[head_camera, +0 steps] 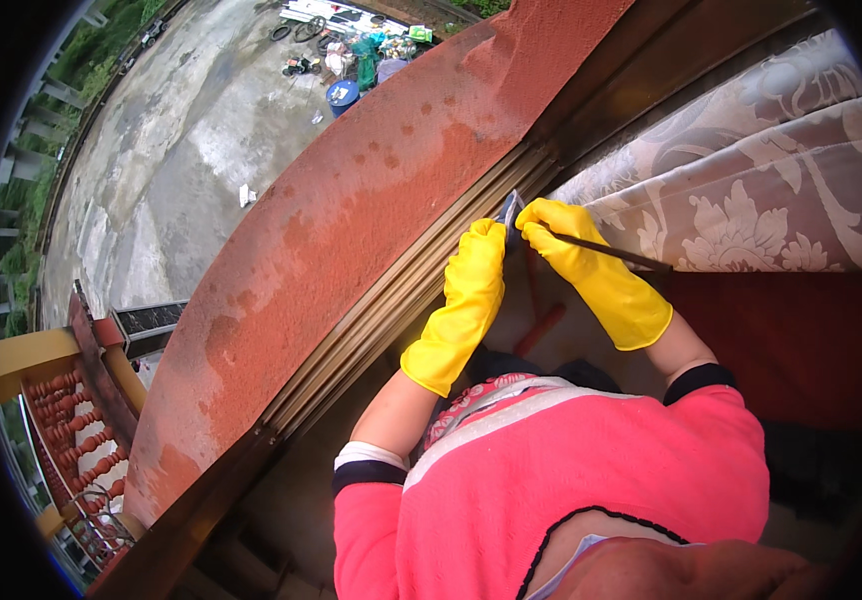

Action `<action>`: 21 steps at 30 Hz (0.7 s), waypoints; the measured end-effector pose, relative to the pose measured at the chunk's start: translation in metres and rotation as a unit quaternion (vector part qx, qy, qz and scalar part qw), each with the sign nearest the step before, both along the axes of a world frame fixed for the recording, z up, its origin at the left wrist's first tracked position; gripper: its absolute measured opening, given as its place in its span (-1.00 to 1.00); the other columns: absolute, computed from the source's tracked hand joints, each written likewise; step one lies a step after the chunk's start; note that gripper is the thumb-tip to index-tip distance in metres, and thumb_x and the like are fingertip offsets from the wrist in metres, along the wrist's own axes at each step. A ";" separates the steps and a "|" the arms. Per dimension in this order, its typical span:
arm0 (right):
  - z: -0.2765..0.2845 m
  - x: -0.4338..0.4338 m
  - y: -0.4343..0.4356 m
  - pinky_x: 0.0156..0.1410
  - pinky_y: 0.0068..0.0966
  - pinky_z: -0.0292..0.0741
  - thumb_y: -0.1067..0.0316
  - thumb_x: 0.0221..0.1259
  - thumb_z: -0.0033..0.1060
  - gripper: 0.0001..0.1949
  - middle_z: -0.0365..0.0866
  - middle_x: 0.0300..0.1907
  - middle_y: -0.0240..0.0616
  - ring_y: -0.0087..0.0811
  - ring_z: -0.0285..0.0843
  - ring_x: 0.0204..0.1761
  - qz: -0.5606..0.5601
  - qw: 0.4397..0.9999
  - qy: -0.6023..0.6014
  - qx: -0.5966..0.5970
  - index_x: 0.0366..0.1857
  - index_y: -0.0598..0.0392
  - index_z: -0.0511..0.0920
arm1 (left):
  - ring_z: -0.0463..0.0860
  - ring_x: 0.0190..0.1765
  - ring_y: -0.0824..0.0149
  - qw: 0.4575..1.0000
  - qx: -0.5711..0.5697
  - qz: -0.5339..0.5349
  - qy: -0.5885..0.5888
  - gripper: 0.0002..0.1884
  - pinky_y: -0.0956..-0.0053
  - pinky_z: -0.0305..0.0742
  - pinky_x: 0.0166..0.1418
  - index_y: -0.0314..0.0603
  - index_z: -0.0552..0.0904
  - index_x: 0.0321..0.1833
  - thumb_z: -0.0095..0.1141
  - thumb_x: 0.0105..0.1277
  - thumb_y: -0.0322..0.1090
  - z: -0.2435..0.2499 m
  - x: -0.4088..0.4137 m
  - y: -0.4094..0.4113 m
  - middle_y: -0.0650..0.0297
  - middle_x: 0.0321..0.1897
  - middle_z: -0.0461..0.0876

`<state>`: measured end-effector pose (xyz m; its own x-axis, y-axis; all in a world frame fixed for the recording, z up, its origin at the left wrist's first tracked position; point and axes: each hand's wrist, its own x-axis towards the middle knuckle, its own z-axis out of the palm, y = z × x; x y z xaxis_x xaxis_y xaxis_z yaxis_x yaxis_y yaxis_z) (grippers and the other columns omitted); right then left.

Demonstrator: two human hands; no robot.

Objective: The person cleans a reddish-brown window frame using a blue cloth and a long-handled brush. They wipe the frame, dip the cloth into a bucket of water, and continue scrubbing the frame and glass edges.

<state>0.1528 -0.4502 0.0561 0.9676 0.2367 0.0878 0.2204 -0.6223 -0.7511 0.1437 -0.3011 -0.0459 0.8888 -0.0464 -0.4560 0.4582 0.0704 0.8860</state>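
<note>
Both hands wear yellow rubber gloves and meet above the inner edge of a window's metal sliding track (401, 296). My left hand (479, 259) has its fingers closed on a bluish-grey cloth (509, 211), which sticks up between the two hands. My right hand (554, 225) grips a thin dark stick (614, 252), whose free end points to the right over the glove's cuff. The stick's other end is hidden at the fingers and cloth, so what it touches there cannot be told.
A wet-spotted red outer ledge (341, 217) curves beside the track, high above a concrete yard (175, 165). A patterned curtain (746, 180) hangs at the right, by the dark window frame (626, 67). A red-handled tool (539, 330) lies below the hands.
</note>
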 end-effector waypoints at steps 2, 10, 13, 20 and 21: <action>-0.005 0.007 -0.003 -0.24 -0.54 0.57 0.38 0.37 0.16 -0.90 0.68 -0.38 -0.31 -0.50 0.65 -0.37 -0.055 0.986 0.118 0.105 -0.21 0.14 0.63 | 0.31 -0.54 0.56 0.999 -0.030 0.022 0.011 -0.82 0.58 0.19 -0.47 0.00 0.64 -0.04 0.15 0.47 -0.12 0.006 0.001 -0.002 0.46 -0.48 0.45; 0.013 -0.096 -0.021 -0.28 -0.52 0.65 0.36 0.41 0.11 -0.85 0.73 -0.35 -0.16 -0.41 0.72 -0.38 -0.176 0.914 0.206 0.301 -0.15 0.18 0.64 | 0.65 0.16 0.03 0.915 0.063 -0.315 -0.243 -0.64 0.33 0.49 0.27 -0.19 0.67 0.12 0.26 0.25 -0.52 0.065 -0.044 0.045 0.04 0.07 0.66; 0.008 -0.172 -0.012 -0.24 -0.42 0.69 0.33 0.42 0.09 -0.80 0.75 -0.30 -0.05 -0.30 0.75 -0.37 -0.272 0.865 0.143 0.396 -0.09 0.23 0.61 | 0.64 0.17 0.04 0.887 -0.003 -0.389 -0.250 -0.62 0.34 0.48 0.29 -0.16 0.67 0.16 0.24 0.26 -0.51 0.076 -0.070 0.050 0.07 0.09 0.66; -0.030 -0.372 0.015 -0.23 -0.24 0.69 0.27 0.35 0.13 -0.71 0.74 -0.26 0.15 -0.03 0.74 -0.37 -0.435 0.691 0.033 0.577 -0.05 0.30 0.57 | 0.60 0.19 0.04 0.758 -0.203 -0.552 -0.280 -0.64 0.29 0.44 0.33 -0.15 0.66 0.12 0.19 0.28 -0.61 0.076 -0.174 0.026 0.11 0.06 0.67; -0.030 -0.397 0.022 -0.23 -0.21 0.67 0.24 0.36 0.12 -0.70 0.74 -0.26 0.16 -0.02 0.73 -0.38 -0.464 0.677 0.024 0.572 -0.04 0.29 0.57 | 0.60 0.19 0.03 0.741 -0.232 -0.568 -0.271 -0.64 0.28 0.44 0.33 -0.16 0.66 0.12 0.19 0.28 -0.62 0.071 -0.194 0.023 0.10 0.06 0.67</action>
